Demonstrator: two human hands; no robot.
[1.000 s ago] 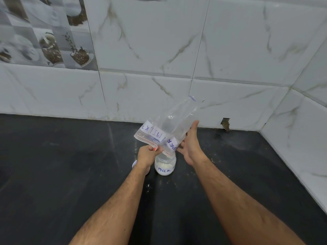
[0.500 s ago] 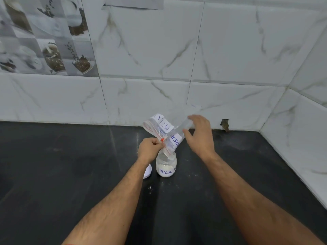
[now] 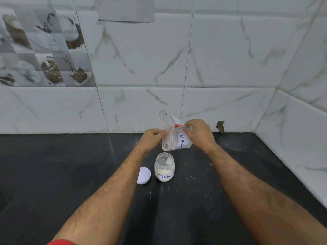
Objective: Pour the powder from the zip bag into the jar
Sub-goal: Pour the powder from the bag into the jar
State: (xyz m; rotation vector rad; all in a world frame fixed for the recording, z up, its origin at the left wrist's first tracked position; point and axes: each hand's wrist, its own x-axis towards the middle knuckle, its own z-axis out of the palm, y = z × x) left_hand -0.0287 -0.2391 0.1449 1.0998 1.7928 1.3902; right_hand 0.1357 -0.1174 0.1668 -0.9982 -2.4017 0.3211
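Observation:
A clear zip bag with a red zip strip and a white handwritten label hangs crumpled in the air, above and just behind the jar. My left hand pinches its left edge. My right hand grips its right side near the orange slider. The small glass jar stands upright and uncapped on the black counter, labelled "MILK", with white powder in its lower part. The bag looks nearly empty of powder.
The jar's white lid lies flat on the counter just left of the jar. A few powder specks dot the black counter. Marble-tiled walls close off the back and the right side.
The bag was tilted with its mouth over the jar. Both hands have lifted it up and away from the jar and gathered it, the right hand moving onto the zip end.

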